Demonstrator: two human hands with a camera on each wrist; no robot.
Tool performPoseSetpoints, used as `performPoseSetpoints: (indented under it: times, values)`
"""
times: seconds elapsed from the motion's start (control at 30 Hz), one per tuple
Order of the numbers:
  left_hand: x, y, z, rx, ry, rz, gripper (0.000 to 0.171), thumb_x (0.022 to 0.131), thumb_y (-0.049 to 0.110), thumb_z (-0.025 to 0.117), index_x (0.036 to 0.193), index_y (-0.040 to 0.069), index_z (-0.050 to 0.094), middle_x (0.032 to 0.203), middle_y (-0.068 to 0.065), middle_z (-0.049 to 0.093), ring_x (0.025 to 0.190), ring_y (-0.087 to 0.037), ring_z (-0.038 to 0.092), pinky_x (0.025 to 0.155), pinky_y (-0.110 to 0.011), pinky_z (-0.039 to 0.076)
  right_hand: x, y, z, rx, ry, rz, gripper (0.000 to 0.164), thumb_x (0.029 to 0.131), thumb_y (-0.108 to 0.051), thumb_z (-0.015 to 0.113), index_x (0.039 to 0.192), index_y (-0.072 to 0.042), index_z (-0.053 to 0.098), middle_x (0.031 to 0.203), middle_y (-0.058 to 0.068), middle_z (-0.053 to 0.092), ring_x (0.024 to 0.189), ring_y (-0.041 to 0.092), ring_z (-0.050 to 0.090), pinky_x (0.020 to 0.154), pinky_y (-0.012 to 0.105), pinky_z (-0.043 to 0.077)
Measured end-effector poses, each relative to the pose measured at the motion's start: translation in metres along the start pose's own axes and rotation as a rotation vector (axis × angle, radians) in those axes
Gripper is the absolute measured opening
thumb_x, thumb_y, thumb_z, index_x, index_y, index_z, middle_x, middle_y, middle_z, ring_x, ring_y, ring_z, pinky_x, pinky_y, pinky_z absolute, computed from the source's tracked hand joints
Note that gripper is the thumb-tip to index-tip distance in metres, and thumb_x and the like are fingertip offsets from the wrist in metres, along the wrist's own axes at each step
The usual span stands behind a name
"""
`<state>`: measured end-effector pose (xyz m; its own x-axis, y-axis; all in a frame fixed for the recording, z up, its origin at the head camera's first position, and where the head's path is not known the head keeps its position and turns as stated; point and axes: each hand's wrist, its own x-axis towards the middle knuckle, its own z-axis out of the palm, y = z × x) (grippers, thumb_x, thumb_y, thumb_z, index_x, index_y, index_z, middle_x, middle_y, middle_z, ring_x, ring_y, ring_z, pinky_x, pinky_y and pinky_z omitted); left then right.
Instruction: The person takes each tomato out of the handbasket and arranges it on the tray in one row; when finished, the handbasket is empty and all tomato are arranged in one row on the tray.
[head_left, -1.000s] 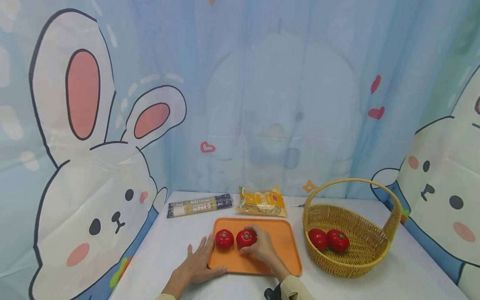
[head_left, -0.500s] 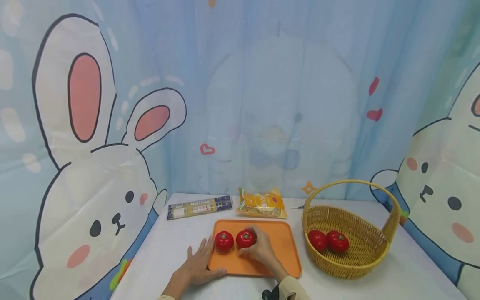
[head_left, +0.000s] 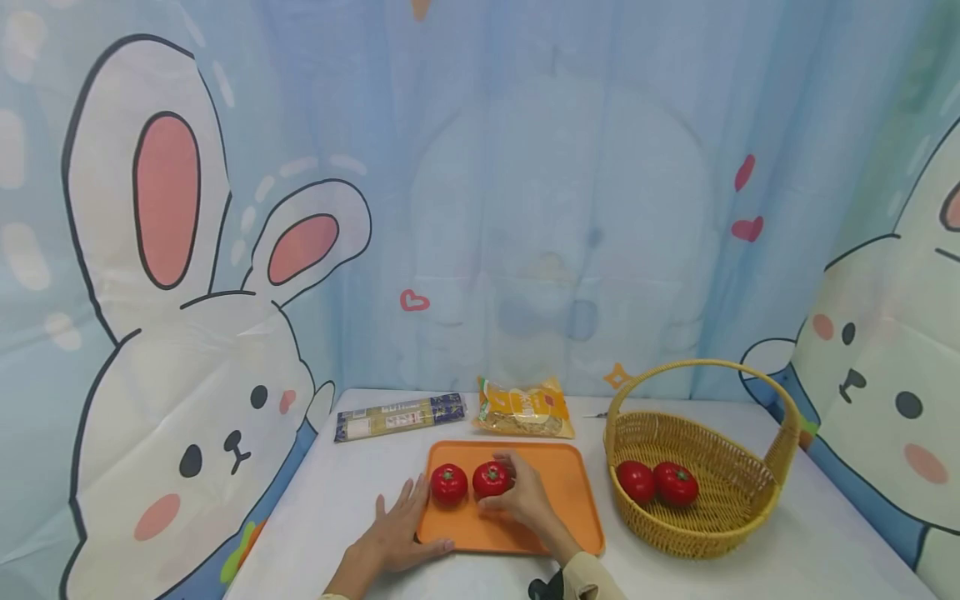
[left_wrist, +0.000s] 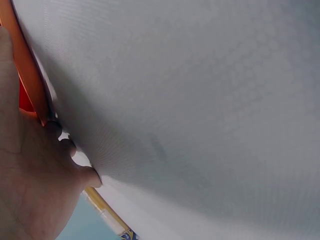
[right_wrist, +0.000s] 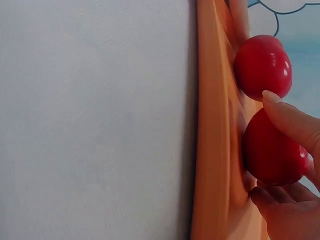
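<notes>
On an orange tray [head_left: 572, 496] sit two shiny red tomatoes with green stem tops. My right hand [head_left: 525, 500] holds the right-hand tomato [head_left: 490, 479], thumb on its near side and fingers round its right and far side. The right wrist view shows this held tomato [right_wrist: 272, 152] low over the tray floor, beside the other one. That left tomato [head_left: 448, 484] stands close to the tray's left edge. Along this edge lies my left hand [head_left: 397, 527], its fingers extended and its thumb reaching toward the near edge. Close up, the left palm meets the tray rim [left_wrist: 30, 70].
Right of the tray stands a woven basket [head_left: 693, 542] with a tall handle, holding two more red tomatoes [head_left: 676, 483]. Behind the tray lie a long noodle packet [head_left: 401, 417] and a yellow snack-like bag [head_left: 525, 408]. A rabbit-print curtain [head_left: 540, 208] closes off the back.
The head view has tilted slightly, so the scene sits a little lower. Both hands, the tomatoes and the tray keep nearly the same places.
</notes>
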<state>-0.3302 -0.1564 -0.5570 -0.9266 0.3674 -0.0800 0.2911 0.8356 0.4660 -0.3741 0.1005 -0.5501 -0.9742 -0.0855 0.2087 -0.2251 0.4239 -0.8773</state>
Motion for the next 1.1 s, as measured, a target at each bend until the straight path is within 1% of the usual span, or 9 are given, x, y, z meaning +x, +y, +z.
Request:
performPoseSetpoints:
  times: [0.17, 0.3, 0.47, 0.57, 0.67, 0.73, 0.9, 1.03, 1.1]
  values:
    - [-0.002, 0.001, -0.001, 0.001, 0.014, 0.009, 0.116, 0.092, 0.077, 0.066, 0.171, 0.002, 0.025, 0.178, -0.019, 0.023, 0.164, -0.046, 0.017, 0.122, -0.083, 0.003, -0.004, -0.007, -0.011, 0.023, 0.002, -0.021, 0.085, 0.069, -0.002, 0.101, 0.142, 0.006, 0.058, 0.144, 0.028, 0.064, 0.138, 0.049, 0.058, 0.114, 0.061, 0.048]
    - [-0.004, 0.004, -0.003, -0.014, 0.025, 0.023, 0.116, 0.092, 0.077, 0.066, 0.171, 0.002, 0.024, 0.178, -0.019, 0.023, 0.164, -0.046, 0.017, 0.122, -0.083, 0.003, -0.01, -0.022, -0.028, 0.034, 0.033, -0.087, 0.075, 0.077, -0.005, 0.098, 0.141, 0.004, 0.06, 0.145, 0.025, 0.065, 0.14, 0.046, 0.058, 0.114, 0.061, 0.049]
    - [-0.005, 0.007, -0.005, -0.026, 0.032, 0.038, 0.117, 0.092, 0.076, 0.066, 0.17, 0.0, 0.024, 0.177, -0.021, 0.022, 0.163, -0.049, 0.017, 0.121, -0.084, 0.003, -0.023, -0.053, -0.062, 0.071, 0.022, -0.226, 0.054, 0.083, -0.008, 0.094, 0.13, 0.0, 0.069, 0.126, 0.018, 0.076, 0.122, 0.041, 0.07, 0.104, 0.055, 0.058]
    - [-0.006, 0.006, -0.004, -0.028, 0.029, 0.033, 0.117, 0.092, 0.077, 0.066, 0.171, 0.001, 0.023, 0.178, -0.02, 0.021, 0.164, -0.048, 0.017, 0.121, -0.083, 0.003, -0.032, -0.068, -0.088, 0.036, 0.006, -0.313, 0.042, 0.085, -0.013, 0.094, 0.121, -0.004, 0.074, 0.114, 0.011, 0.079, 0.11, 0.038, 0.075, 0.096, 0.05, 0.062]
    - [-0.006, 0.005, -0.005, -0.033, 0.024, 0.022, 0.117, 0.092, 0.078, 0.065, 0.171, 0.003, 0.023, 0.178, -0.019, 0.021, 0.164, -0.046, 0.016, 0.122, -0.082, 0.002, -0.042, -0.079, -0.116, -0.019, 0.007, -0.357, 0.035, 0.085, -0.016, 0.094, 0.114, -0.007, 0.076, 0.108, 0.005, 0.079, 0.103, 0.032, 0.077, 0.092, 0.042, 0.064]
    - [-0.006, 0.004, -0.005, -0.033, 0.018, 0.019, 0.117, 0.092, 0.078, 0.064, 0.171, 0.003, 0.022, 0.178, -0.019, 0.021, 0.164, -0.046, 0.016, 0.122, -0.082, 0.002, -0.049, -0.083, -0.135, -0.049, -0.005, -0.358, 0.032, 0.086, -0.017, 0.093, 0.112, -0.009, 0.077, 0.106, 0.004, 0.079, 0.1, 0.027, 0.077, 0.089, 0.035, 0.064]
    - [-0.006, 0.007, -0.005, -0.021, 0.021, 0.017, 0.115, 0.093, 0.076, 0.066, 0.171, 0.002, 0.023, 0.178, -0.019, 0.022, 0.164, -0.045, 0.017, 0.122, -0.083, 0.003, -0.058, -0.083, -0.182, -0.108, -0.059, -0.345, 0.028, 0.089, -0.018, 0.091, 0.111, -0.009, 0.077, 0.103, 0.003, 0.08, 0.095, 0.019, 0.078, 0.084, 0.029, 0.063]
    - [-0.006, 0.007, -0.004, -0.006, 0.024, 0.011, 0.115, 0.093, 0.075, 0.067, 0.171, 0.002, 0.024, 0.178, -0.018, 0.022, 0.165, -0.044, 0.017, 0.122, -0.083, 0.004, -0.054, -0.072, -0.216, -0.107, -0.139, -0.306, 0.029, 0.091, -0.014, 0.089, 0.115, -0.002, 0.076, 0.106, 0.008, 0.08, 0.094, 0.013, 0.077, 0.082, 0.028, 0.064]
    - [-0.006, 0.006, -0.003, -0.007, 0.023, 0.008, 0.115, 0.093, 0.075, 0.067, 0.171, 0.003, 0.023, 0.178, -0.018, 0.022, 0.165, -0.044, 0.017, 0.122, -0.083, 0.004, -0.046, -0.063, -0.232, -0.097, -0.196, -0.249, 0.033, 0.092, -0.014, 0.088, 0.119, 0.0, 0.074, 0.11, 0.013, 0.079, 0.097, 0.014, 0.077, 0.082, 0.028, 0.064]
